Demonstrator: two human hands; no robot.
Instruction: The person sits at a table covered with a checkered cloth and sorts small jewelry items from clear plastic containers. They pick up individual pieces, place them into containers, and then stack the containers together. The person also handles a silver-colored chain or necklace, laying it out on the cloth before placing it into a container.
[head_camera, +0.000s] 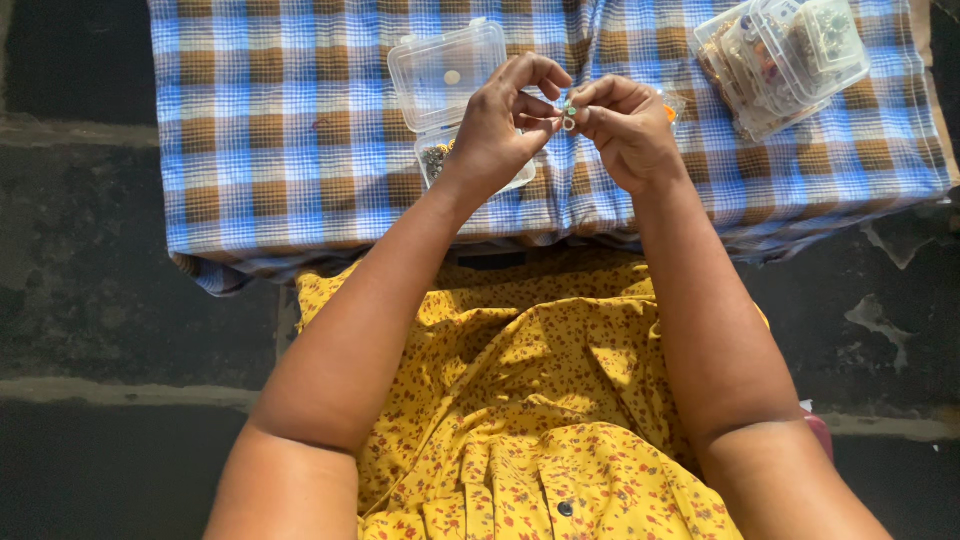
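My left hand (505, 125) and my right hand (625, 130) meet above the checked cloth, fingertips pinched together on a few small beads (568, 112), one green and one pale ring-shaped. Whether a thread runs between the fingers is too fine to tell. Just behind my left hand stands a small clear plastic box (445, 70) with its lid flipped open; its lower tray with several tiny beads (436, 155) peeks out under my left wrist.
A blue, brown and white checked cloth (280, 130) covers a low table in front of my lap. A stack of clear plastic boxes (785, 55) filled with beads sits at the far right corner. Dark concrete floor (90, 300) surrounds the table.
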